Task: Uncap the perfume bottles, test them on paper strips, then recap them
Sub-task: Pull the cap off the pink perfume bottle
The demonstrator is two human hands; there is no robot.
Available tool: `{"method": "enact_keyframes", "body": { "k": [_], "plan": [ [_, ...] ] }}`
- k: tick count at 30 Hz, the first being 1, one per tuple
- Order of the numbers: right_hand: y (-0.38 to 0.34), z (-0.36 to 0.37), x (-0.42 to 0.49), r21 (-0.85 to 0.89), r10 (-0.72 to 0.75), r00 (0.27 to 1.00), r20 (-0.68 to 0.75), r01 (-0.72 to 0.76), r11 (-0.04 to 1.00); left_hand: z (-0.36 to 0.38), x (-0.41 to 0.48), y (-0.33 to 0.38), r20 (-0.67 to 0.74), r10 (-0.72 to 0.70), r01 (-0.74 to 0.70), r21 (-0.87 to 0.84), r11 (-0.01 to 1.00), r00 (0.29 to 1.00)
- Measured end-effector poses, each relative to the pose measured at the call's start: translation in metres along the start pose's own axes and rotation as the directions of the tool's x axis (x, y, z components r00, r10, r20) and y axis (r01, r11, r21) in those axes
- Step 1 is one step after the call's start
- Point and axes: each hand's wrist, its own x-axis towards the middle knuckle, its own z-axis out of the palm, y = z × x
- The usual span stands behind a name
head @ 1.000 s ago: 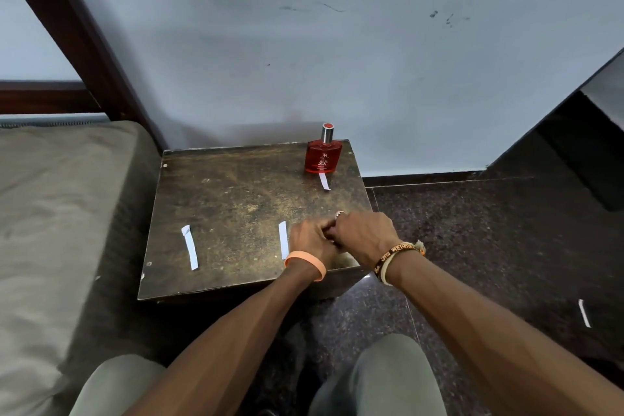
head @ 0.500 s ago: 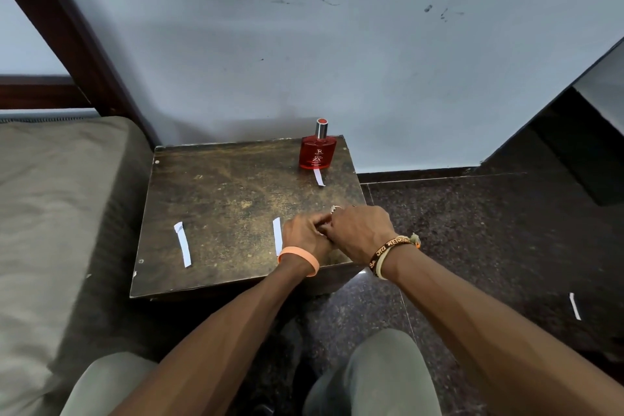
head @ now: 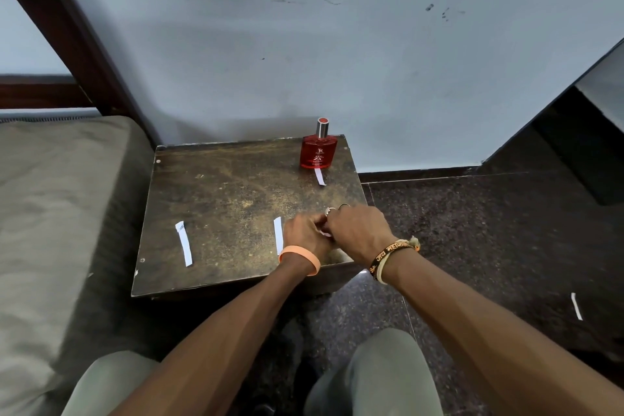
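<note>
hands: your left hand point(head: 304, 234) and right hand point(head: 359, 230) pinch one paper strip point(head: 326, 233)
tip: go easy, don't crease it

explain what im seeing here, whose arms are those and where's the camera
No machine here: a person wears one camera on the head, looking down, so the arms are their own. The left hand, with an orange wristband, and the right hand meet at the near edge of a worn table. A white scrap shows between them, probably a paper strip; the grip itself is hidden. On the table stands a red perfume bottle with a front strip before it; a left strip and a middle strip lie nearer. A floor strip lies off the table.
</note>
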Motion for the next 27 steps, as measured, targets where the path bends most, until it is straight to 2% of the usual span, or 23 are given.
{"method": "enact_keyframes", "body": {
  "k": [2,5,7,10,12,15,18,21,23,27],
  "plan": [
    [-0.0018,-0.0011,0.0021,-0.028,0.018,1.000,0.014,-0.017,0.999,0.0002,0.0001,0.0005,0.006,0.003,-0.003,-0.008,1.000,1.000],
    [0.0020,-0.0035,0.0034,0.057,0.078,0.997,0.020,-0.079,0.995,-0.0006,-0.0003,0.0027,0.005,0.013,-0.013,-0.024,1.000,1.000],
    [0.0035,-0.0021,0.0004,0.088,0.045,0.999,0.001,-0.045,0.995,0.0003,0.0010,0.0003,0.003,0.010,-0.010,-0.025,1.000,1.000],
    [0.0021,0.0005,-0.0030,0.017,-0.022,1.000,-0.005,0.022,1.000,0.0002,0.0007,-0.0001,0.005,-0.019,0.019,-0.033,0.999,1.000],
    [0.0012,0.0019,-0.0014,0.022,0.027,1.000,0.008,-0.027,0.999,0.0001,0.0000,0.0011,-0.003,-0.014,0.014,-0.039,0.999,1.000],
    [0.0011,0.0014,0.0016,0.136,0.123,0.992,0.030,-0.126,0.983,0.0001,-0.0007,0.0013,0.004,-0.004,0.005,-0.042,0.999,1.000],
    [0.0027,0.0015,-0.0017,0.280,0.117,0.993,0.014,-0.116,0.953,-0.0005,0.0007,-0.0007,0.025,-0.006,0.007,-0.044,0.999,1.000],
    [0.0012,0.0015,-0.0036,0.163,0.052,0.998,-0.044,-0.045,0.986,-0.0002,0.0016,-0.0015,0.005,-0.004,0.004,-0.055,0.999,1.000],
    [-0.0009,0.0011,-0.0024,0.100,0.062,0.997,-0.049,-0.057,0.993,0.0009,0.0011,-0.0018,-0.008,0.004,-0.005,-0.053,0.999,1.000],
    [0.0004,-0.0002,-0.0019,0.264,0.111,0.994,-0.007,-0.106,0.959,0.0012,0.0018,-0.0019,0.017,-0.002,0.002,-0.042,0.999,1.000]
  ]
}}
